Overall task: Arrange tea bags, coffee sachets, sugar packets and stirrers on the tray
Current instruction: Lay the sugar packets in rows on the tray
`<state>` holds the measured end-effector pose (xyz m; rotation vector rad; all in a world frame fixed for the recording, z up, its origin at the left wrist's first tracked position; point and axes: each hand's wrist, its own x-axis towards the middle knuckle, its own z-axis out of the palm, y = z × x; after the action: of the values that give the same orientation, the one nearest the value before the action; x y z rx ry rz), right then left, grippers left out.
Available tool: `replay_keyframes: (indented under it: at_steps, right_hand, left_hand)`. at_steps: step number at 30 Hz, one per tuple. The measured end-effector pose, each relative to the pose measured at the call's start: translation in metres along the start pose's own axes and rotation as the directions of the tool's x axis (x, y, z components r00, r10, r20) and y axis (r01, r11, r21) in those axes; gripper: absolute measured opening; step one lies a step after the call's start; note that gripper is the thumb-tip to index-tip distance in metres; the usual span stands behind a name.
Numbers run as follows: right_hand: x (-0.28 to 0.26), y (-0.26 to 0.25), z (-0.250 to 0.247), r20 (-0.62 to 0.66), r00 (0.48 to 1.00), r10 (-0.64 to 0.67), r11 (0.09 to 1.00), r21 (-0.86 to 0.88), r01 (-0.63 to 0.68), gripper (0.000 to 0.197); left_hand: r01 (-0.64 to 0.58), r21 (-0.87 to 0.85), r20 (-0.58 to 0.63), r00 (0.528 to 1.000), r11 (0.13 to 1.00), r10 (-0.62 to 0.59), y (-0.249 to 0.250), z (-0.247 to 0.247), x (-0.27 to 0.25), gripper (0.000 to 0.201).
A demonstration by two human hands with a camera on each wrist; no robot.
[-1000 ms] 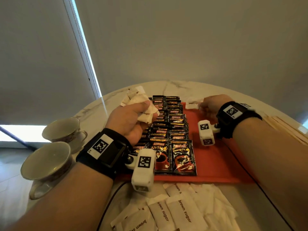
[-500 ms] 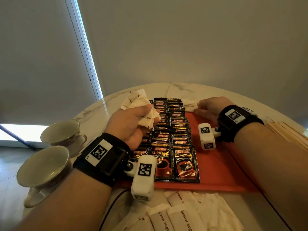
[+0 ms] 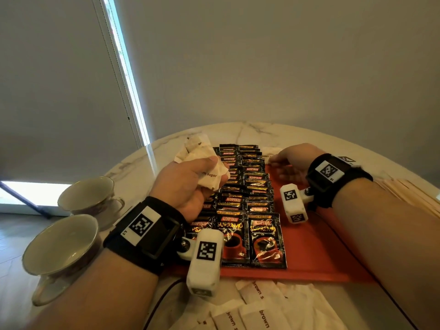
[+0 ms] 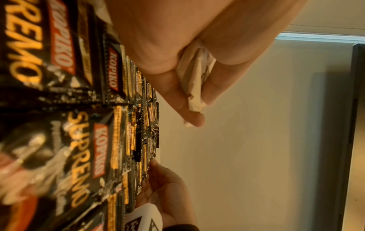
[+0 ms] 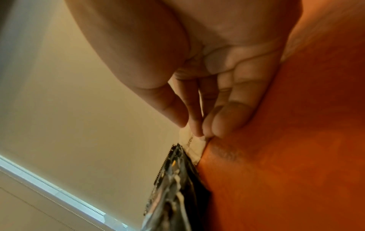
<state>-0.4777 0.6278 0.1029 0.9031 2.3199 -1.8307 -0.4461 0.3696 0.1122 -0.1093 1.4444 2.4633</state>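
Left hand (image 3: 188, 184) is raised over the left side of the tray (image 3: 319, 256), fingers curled round a crumpled bunch of brown sugar packets (image 3: 202, 160). The left wrist view shows the same bunch squeezed between thumb and fingers (image 4: 217, 81).

Right hand (image 3: 294, 160) is down at the far end of the tray, just right of the coffee sachets (image 3: 247, 194). Its fingertips (image 5: 209, 128) pinch 1 sugar packet (image 5: 194, 146) at its edge; the packet lies at the far edge of the orange tray surface, touching the last sachet in the row. In the head view only a pale strip of that packet shows past the fingers.

The sachets, black Kopiko Supremo, lie overlapped in 3 rows down the left half of the tray, near end to far end. The right half of the tray is bare orange.

Loose brown sugar packets (image 3: 266, 308) are piled on the table (image 3: 262, 132) just in front of the tray's near edge. Wooden stirrers (image 3: 416, 198) lie on the table to the right of the tray, partly behind the right forearm. 2 teacups (image 3: 69, 241) sit on the table left of the tray, well apart from it. No tea bags that I can make out.
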Motion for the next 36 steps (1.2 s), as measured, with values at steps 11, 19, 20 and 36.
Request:
replay_keyframes:
  at_steps: [11,19,20,36]
  right_hand:
    - [-0.003,0.004,0.001,-0.057,0.998,-0.016,0.997,0.071,0.02,0.018]
    - [-0.046,-0.007,0.003,-0.024,0.983,-0.185,0.967,0.173,0.186,0.019]
    - [-0.057,-0.011,0.006,0.056,0.972,-0.229,0.959,0.186,0.215,0.021]
    - [-0.11,-0.02,0.032,0.265,0.851,-0.453,0.884,0.257,0.39,0.016]
  left_hand:
    - [0.042,-0.055,0.071,0.997,0.998,-0.038,0.0,0.0,-0.002,0.05]
    - [0.046,0.004,0.143,0.989,0.999,-0.046,-0.002,0.004,-0.01,0.042]
    - [0.04,0.027,0.156,0.987,0.999,-0.044,-0.003,0.005,-0.011,0.039]
    - [-0.08,0.041,0.198,0.978,0.996,0.07,-0.001,0.006,-0.016,0.056]
